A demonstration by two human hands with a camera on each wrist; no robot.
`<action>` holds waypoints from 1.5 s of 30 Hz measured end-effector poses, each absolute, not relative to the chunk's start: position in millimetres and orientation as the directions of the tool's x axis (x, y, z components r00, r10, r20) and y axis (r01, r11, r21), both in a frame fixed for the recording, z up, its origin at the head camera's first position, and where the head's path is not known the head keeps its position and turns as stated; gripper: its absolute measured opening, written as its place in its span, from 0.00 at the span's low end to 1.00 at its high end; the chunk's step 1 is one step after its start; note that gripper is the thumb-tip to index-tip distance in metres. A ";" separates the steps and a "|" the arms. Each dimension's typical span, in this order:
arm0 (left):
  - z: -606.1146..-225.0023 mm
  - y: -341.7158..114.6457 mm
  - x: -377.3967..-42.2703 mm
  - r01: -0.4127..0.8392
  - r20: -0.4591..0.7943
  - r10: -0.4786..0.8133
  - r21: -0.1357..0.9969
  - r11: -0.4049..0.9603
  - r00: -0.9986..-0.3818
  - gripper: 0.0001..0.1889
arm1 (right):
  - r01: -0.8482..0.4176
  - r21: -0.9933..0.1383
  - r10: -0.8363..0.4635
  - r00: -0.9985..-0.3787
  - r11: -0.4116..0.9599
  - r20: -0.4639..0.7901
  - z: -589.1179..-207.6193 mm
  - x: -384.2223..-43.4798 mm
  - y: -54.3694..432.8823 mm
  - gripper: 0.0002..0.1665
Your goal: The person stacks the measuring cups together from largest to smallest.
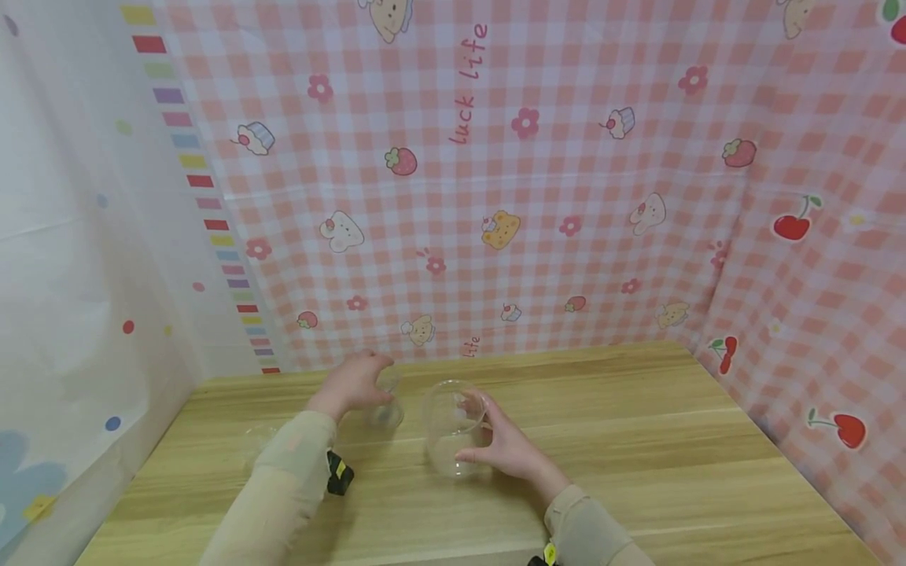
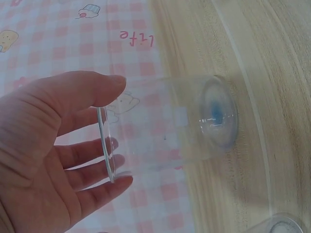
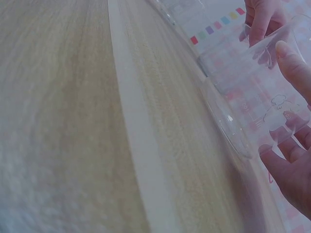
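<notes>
My left hand [image 1: 356, 383] grips a tall clear cup [image 1: 385, 410] near its rim. In the left wrist view the thumb lies along one side of that cup [image 2: 150, 136] and the fingers along the other, with a bluish spot showing at its base. To the right, my right hand [image 1: 511, 446] holds a wider clear beaker [image 1: 446, 440] from its right side, thumb in front and fingers behind. Faint printed marks show on the beaker's wall [image 3: 252, 107] in the right wrist view. Both vessels stand upright, a short gap between them.
Another clear vessel [image 1: 256, 442] stands at the left of the wooden table [image 1: 637, 440], partly hidden by my left forearm. A pink checked cloth [image 1: 594, 181] hangs along the table's back edge, with more cloth on both sides.
</notes>
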State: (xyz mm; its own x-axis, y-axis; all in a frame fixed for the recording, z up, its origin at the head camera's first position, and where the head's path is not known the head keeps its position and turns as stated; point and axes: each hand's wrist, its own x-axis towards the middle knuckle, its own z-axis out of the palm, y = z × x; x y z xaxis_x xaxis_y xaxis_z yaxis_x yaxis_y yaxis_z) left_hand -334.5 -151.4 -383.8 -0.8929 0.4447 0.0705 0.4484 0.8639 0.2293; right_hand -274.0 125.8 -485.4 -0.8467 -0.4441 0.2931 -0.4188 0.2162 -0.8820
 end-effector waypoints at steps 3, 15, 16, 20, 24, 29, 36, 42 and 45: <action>-383.4 -152.4 -335.1 0.456 0.080 0.450 0.231 0.859 -0.889 0.32 | -0.423 -0.881 -0.444 -0.845 0.212 0.299 -481.6 -271.4 125.1 0.55; -380.5 -157.3 -332.4 0.445 0.080 0.442 0.291 0.847 -0.894 0.31 | -0.410 -0.892 -0.448 -0.845 0.191 0.293 -454.2 -253.4 122.2 0.54; -380.4 -158.5 -332.7 0.445 0.080 0.442 0.293 0.846 -0.893 0.32 | -0.410 -0.892 -0.447 -0.845 0.190 0.293 -454.5 -253.7 122.1 0.54; -377.3 -161.6 -331.9 0.441 0.071 0.442 0.306 0.843 -0.894 0.32 | -0.418 -0.888 -0.437 -0.847 0.192 0.304 -465.7 -260.3 122.4 0.55; -372.5 -162.5 -328.5 0.446 0.069 0.449 0.315 0.837 -0.891 0.32 | -0.420 -0.882 -0.427 -0.852 0.213 0.302 -482.2 -270.3 123.9 0.56; -366.1 -162.0 -323.1 0.445 0.067 0.447 0.308 0.841 -0.892 0.32 | -0.422 -0.879 -0.430 -0.851 0.222 0.300 -485.1 -272.4 125.5 0.56; -353.5 -159.4 -317.2 0.456 0.080 0.454 0.300 0.838 -0.887 0.31 | -0.423 -0.881 -0.442 -0.846 0.213 0.299 -462.9 -257.8 122.7 0.54; -343.1 -158.9 -311.2 0.475 0.113 0.463 0.285 0.832 -0.879 0.31 | -0.416 -0.883 -0.445 -0.848 0.218 0.289 -453.1 -252.2 122.4 0.53; -338.1 -159.0 -308.1 0.487 0.126 0.472 0.284 0.826 -0.873 0.31 | -0.414 -0.883 -0.447 -0.848 0.220 0.286 -453.4 -252.4 122.5 0.53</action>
State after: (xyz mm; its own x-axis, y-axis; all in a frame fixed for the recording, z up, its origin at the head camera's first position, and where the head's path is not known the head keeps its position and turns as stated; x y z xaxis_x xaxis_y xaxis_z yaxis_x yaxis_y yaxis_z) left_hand -308.1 -159.0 -338.1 -0.8729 0.4715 0.1257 0.4870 0.8260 0.2838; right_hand -252.4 122.5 -453.4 -0.8477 -0.4466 0.2865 -0.4142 0.2195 -0.8833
